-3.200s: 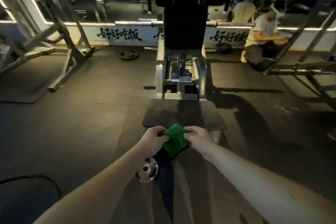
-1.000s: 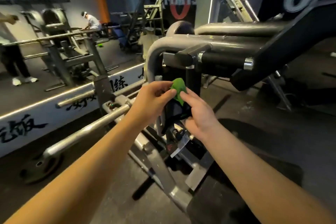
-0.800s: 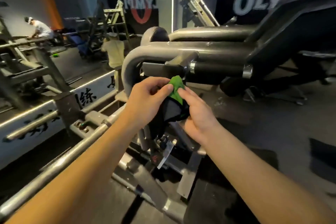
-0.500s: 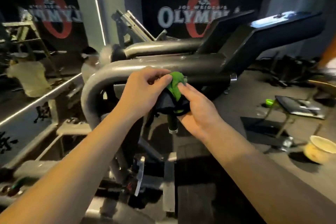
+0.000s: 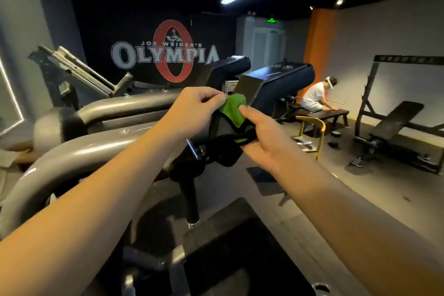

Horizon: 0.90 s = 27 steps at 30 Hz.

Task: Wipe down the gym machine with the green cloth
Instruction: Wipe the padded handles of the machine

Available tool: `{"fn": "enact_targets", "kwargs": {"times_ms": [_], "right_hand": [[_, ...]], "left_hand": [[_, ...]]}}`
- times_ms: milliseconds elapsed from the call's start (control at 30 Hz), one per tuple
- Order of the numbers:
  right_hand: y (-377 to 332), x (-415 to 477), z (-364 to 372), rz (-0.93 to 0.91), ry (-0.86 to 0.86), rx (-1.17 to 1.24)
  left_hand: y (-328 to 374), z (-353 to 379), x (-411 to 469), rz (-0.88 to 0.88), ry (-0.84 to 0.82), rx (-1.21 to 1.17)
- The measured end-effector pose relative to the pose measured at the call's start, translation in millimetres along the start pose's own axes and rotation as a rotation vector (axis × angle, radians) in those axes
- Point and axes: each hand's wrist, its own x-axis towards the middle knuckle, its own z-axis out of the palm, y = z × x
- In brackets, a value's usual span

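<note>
Both hands hold the green cloth (image 5: 232, 109) in the air above the gym machine's grey tube (image 5: 79, 154): left hand (image 5: 197, 110) pinching its top, right hand (image 5: 262, 138) gripping what seems its dark underside; bunched like this, it may wipe poorly or slip

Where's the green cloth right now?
The green cloth is mid-frame in the head view, pinched between the left hand and right hand, above the machine's grey tube.

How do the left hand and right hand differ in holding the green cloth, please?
The left hand pinches the top of the green cloth, fingers curled; the right hand holds its lower part. The left hand is higher, the right hand lower. Both grip the same cloth.
</note>
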Motion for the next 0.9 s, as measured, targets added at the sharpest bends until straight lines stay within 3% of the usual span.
{"fn": "enact_targets", "kwargs": {"times_ms": [200, 300, 433, 500, 567, 667, 900], "right_hand": [[-54, 39, -22, -0.155, 0.127, -0.117], [-84, 68, -29, -0.321, 0.268, -0.304], [-120, 114, -36, -0.652, 0.523, -1.017], [-132, 134, -39, -0.711, 0.584, -1.326], [-132, 149, -41, -0.613, 0.594, -1.592], [-119, 162, -43, -0.354, 0.500, -1.778], [-114, 157, -44, -0.280, 0.287, -2.095]], "left_hand": [[-8, 21, 79, -0.035, -0.072, 0.048], [-18, 32, 113, -0.044, -0.142, 0.168], [-28, 45, 144, -0.050, -0.293, 0.227], [-34, 50, 156, -0.048, -0.362, 0.231], [-38, 55, 163, -0.071, -0.432, 0.230], [-44, 62, 174, -0.049, -0.471, 0.307], [-63, 67, 185, -0.013, -0.460, 0.221]]}}
